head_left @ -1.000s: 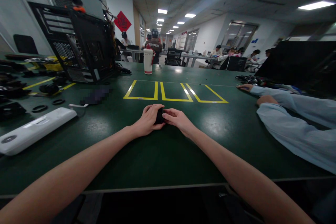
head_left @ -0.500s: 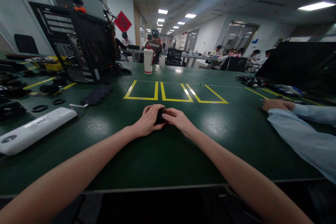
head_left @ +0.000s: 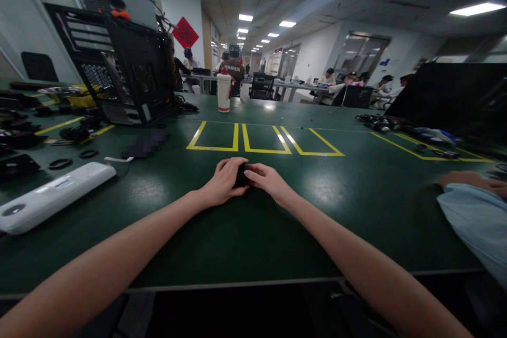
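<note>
A small black object (head_left: 240, 175) rests on the green table (head_left: 222, 232), mostly hidden between my two hands. My left hand (head_left: 222, 184) cups it from the left with curled fingers. My right hand (head_left: 269, 181) presses against it from the right, fingers closed over it. Both forearms lie stretched across the table toward the middle. Just beyond the hands lie three yellow taped rectangles (head_left: 263, 139).
A white oblong device (head_left: 53, 196) lies at the left. Behind it stand a black open computer case (head_left: 119, 71), black rings (head_left: 60, 163) and parts. A white bottle (head_left: 224, 92) stands far back. A co-worker's light blue sleeve (head_left: 475, 224) rests at the right edge.
My hands have stayed still on the black object. The co-worker's arms at the right have pulled back toward the right edge, uncovering yellow tape lines there.
</note>
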The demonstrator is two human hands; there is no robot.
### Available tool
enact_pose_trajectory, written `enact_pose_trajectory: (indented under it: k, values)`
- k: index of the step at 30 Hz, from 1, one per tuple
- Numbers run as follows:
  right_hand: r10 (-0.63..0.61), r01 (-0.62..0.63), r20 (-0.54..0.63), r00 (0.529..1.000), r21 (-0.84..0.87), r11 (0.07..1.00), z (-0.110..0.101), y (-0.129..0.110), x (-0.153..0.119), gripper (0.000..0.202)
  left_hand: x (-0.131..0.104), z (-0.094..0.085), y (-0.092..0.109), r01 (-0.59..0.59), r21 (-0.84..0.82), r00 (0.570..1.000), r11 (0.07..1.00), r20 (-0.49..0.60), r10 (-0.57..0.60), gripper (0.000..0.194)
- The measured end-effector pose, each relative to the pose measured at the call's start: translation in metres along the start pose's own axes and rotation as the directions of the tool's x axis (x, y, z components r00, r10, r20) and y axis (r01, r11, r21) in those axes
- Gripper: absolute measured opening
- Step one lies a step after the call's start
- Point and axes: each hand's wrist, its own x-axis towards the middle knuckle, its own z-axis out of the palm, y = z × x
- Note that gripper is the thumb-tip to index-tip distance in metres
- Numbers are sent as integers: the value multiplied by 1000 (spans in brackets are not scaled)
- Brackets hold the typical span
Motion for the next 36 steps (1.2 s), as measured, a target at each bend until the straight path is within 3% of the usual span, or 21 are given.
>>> enact_pose_trajectory:
  k: [5,9,13,21,28,36]
  values:
    - [-91,94,62,994,-34,995,-4,-2,-4,40,0,1,0,5,-6,1000,1000,-8,-5,57]
    - [-85,85,13,996,-6,996,-1,-3,-3,26,1,0,2,15,-12,1000,1000,-4,-15,58]
    - [-60,60,-34,998,10,998,1,1,1,31,1,-1,2,12,-3,1000,1000,0,-12,57]
    - [-46,46,49,998,-7,999,-3,-2,-2,40,0,1,0,3,-5,1000,1000,-5,-3,56]
    - [-79,79,-42,996,-3,997,1,0,0,32,0,-1,2,8,-3,1000,1000,-1,-8,57]
    - [-90,90,33,995,-13,996,-1,-2,-3,39,-1,0,1,8,15,1000,1000,4,-8,57]
